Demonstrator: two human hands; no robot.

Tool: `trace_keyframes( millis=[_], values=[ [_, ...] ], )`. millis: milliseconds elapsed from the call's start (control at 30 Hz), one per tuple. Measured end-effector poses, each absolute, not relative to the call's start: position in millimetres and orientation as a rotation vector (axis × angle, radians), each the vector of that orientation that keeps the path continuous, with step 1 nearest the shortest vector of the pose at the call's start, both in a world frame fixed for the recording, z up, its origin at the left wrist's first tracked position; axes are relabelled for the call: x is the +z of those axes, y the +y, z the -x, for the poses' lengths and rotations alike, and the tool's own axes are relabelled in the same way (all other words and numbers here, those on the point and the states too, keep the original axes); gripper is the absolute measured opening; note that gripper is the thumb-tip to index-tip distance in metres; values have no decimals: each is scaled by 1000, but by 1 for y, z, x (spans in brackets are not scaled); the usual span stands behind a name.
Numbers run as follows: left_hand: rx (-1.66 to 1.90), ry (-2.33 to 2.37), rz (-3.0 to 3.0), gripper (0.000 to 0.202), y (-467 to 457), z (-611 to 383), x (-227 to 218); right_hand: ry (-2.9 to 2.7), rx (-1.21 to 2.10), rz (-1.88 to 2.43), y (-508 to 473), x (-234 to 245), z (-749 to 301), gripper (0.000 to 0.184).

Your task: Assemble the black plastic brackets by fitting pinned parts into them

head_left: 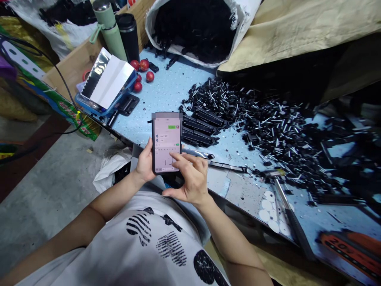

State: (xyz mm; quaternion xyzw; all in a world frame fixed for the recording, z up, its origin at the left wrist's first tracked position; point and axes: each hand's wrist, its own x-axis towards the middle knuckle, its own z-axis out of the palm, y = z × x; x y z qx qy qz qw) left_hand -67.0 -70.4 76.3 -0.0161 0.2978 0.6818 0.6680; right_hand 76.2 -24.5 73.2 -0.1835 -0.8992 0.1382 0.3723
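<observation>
A smartphone point(162, 159) with a lit pinkish chat screen is held upright over the table's front edge. My left hand point(145, 161) grips it from the left side, its thumb along the edge and the other fingers hidden behind. Over the lower screen hovers my right hand point(192, 176), one finger at the handwriting area where dark strokes show. Its thumb is stretched out to the left and the hand holds nothing. Just beyond the phone lie several long black plastic parts point(199, 127) on the blue tabletop.
A large heap of small black parts with metal pins point(268, 119) covers the table's right side. A hammer point(287, 206) lies near the front edge. An open white sack point(193, 59), a green bottle point(110, 33), a black tumbler point(128, 35) and red round fruits point(144, 64) stand farther back.
</observation>
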Motion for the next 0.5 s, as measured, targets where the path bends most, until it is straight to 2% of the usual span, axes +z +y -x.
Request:
trace_keyframes(
  millis=[267, 500],
  values=[
    [1516, 609, -32, 70, -72, 67, 76, -2189, 258, 573, -22, 70, -80, 64],
    [1513, 585, 4, 69, -70, 67, 76, -2285, 303, 590, -26, 65, -83, 63]
  ],
)
